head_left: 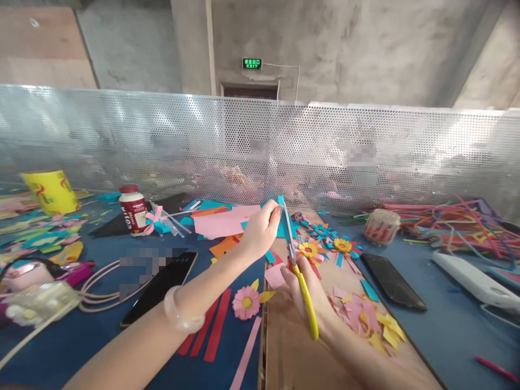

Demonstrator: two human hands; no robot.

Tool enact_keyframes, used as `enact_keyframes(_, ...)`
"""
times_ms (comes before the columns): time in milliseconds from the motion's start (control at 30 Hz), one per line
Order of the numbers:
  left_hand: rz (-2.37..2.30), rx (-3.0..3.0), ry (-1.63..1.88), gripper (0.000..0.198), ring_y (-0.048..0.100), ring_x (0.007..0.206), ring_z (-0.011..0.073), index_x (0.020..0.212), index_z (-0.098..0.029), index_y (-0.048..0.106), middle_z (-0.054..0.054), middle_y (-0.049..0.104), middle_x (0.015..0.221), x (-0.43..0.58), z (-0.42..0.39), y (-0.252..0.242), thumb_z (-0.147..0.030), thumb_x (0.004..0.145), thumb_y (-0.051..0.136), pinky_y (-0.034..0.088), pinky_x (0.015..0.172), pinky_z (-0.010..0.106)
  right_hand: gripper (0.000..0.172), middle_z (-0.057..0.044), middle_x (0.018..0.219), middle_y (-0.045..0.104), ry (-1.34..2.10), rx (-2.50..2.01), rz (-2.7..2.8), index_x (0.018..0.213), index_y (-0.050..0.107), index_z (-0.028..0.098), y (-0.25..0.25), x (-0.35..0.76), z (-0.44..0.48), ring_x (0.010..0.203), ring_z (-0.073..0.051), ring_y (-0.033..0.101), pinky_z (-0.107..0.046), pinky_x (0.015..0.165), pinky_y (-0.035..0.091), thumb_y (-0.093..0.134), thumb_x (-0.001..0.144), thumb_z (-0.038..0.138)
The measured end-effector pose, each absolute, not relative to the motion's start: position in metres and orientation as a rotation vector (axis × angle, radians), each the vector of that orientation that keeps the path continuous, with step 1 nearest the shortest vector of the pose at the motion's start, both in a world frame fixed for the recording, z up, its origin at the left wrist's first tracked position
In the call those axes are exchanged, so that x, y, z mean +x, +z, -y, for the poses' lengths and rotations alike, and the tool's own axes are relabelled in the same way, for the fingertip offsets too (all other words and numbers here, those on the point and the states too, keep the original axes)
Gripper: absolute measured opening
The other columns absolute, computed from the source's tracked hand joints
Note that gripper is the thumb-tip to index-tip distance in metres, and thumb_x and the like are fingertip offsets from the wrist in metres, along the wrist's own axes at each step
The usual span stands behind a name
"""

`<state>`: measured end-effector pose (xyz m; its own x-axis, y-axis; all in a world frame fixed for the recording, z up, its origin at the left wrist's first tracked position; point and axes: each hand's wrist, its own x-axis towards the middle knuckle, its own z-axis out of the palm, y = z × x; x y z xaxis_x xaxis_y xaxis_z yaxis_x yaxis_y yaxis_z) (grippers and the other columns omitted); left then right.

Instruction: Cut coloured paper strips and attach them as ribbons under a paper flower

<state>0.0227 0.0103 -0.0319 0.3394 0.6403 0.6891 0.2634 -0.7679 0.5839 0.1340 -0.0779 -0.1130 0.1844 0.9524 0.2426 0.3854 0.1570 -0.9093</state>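
Pink flower (246, 302) lay lower centre. Your right hand (317, 295) gripped yellow-handled scissors (300, 273) right of centre; your left hand (263, 230) pinched blue paper (281, 230) at mid-frame, beside the blades. Beyond, a metal screen (309, 141) crossed the frame.

Both arms (217, 281) stretched out front, angling inward.
Left hand (260, 230) up higher, thumb against fingers; right hand (318, 298) lower, curled in a grip, exact finger pose kinda hard to tell.
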Motion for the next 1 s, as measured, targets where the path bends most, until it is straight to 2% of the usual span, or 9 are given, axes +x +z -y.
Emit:
enact_keyframes(333,-0.828,2.224,1.409,0.029,0.041,0.055,0.0113,0.069,-0.021,0.035,-0.005,0.037,0.057,0.024,-0.008,-0.033,-0.031,0.095,0.03,0.031,0.055,0.025,0.025,-0.001,0.072,0.056,0.626,-1.439,1.364,0.08,0.044,0.02,-0.113,0.132,0.075,0.069,-0.016,0.054,-0.024,0.061,0.04,0.047,0.081,0.045)
enact_keyframes(667,-0.83,2.245,1.408,0.029,0.042,0.053,0.0111,0.067,-0.021,0.033,-0.005,0.037,0.056,0.023,-0.01,-0.032,-0.03,0.094,0.032,0.031,0.054,0.024,0.031,0.0,0.065,0.05,0.476,-1.479,1.429,0.082,0.049,0.019,-0.121,0.135,0.071,0.063,-0.016,0.049,-0.024,0.054,0.037,0.039,0.086,0.048)
enact_keyframes(867,-0.838,2.266,1.397,0.029,0.042,0.052,0.0112,0.067,-0.02,0.036,-0.005,0.039,0.055,0.022,-0.011,-0.029,-0.03,0.094,0.033,0.03,0.053,0.025,0.029,0.003,0.063,0.043,0.546,-1.506,1.402,0.077,0.042,0.02,-0.117,0.135,0.072,0.06,-0.013,0.043,-0.023,0.052,0.032,0.04,0.084,0.047)
enact_keyframes(1000,-0.838,2.25,1.39,0.029,0.039,0.052,0.0111,0.065,-0.021,0.034,-0.005,0.037,0.054,0.022,-0.01,-0.028,-0.029,0.093,0.033,0.029,0.052,0.025,0.029,0.003,0.062,0.043,0.531,-1.503,1.429,0.072,0.035,0.021,-0.114,0.136,0.073,0.064,-0.014,0.043,-0.024,0.055,0.033,0.038,0.083,0.047)
